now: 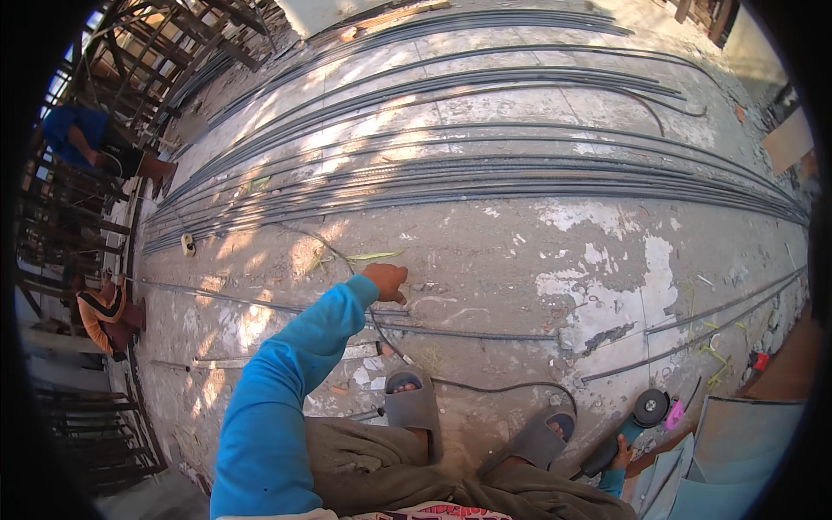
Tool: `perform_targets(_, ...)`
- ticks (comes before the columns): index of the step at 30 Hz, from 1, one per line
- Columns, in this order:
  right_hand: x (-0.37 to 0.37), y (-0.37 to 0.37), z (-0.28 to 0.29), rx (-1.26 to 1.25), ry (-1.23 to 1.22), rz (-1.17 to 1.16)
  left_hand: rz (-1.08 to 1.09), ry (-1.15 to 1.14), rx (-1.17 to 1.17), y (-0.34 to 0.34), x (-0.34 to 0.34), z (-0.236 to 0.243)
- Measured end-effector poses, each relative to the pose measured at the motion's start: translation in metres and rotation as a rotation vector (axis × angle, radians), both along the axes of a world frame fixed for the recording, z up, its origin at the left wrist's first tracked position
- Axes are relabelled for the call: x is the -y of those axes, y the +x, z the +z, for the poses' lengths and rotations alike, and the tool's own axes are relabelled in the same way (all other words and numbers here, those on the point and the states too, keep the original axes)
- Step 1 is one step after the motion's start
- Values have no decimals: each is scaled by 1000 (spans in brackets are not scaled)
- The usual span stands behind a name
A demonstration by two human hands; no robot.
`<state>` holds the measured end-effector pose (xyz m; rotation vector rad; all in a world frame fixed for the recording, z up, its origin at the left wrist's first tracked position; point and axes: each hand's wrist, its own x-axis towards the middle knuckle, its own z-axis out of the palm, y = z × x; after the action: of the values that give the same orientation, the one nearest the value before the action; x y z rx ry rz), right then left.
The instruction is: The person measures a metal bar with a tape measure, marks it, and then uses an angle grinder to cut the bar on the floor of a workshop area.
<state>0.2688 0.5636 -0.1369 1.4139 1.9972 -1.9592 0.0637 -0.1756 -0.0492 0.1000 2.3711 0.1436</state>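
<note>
My left hand (387, 282) reaches out over the concrete floor, its fingers loosely bent with a gap at the thumb and nothing visible between them. A black cable (379, 325) runs beneath my left wrist and past my sandal (411, 407). At the lower right, my right hand (621, 454) is wrapped around the body of an angle grinder (640, 425), whose round disc end points away from me. Below my left hand, a thin steel bar (485, 334) lies across the floor.
Long bundles of steel rebar (485, 169) stretch across the floor ahead. More bars (685, 347) lie at the right, near blue-grey sheets (737, 451) and a pink item (674, 414). Two other people, one in blue (65, 130) and one in orange (100, 316), are at the left by stacked timber.
</note>
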Motion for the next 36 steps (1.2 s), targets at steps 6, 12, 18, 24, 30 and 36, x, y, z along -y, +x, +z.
perform_targets(6, 5, -13, -23, 244, 382, 191, 77, 159, -42, 16, -9, -5)
perform_targets(12, 31, -60, -12, 262, 547, 351, 145, 308, -112, 49, -8, -31)
perform_targets(18, 42, -84, -14, 268, 596, 393, 102, 448, -302, 41, -20, -25)
perform_targets(24, 46, -88, -10, 282, 624, 407, 47, 627, -597, 30, -46, 15)
perform_targets(30, 49, -85, -9, 284, 642, 397, 61, 592, -680, 26, -34, 11)
perform_targets(36, 45, -84, -12, 286, 649, 380, 112, 566, -759, 22, -27, 12)
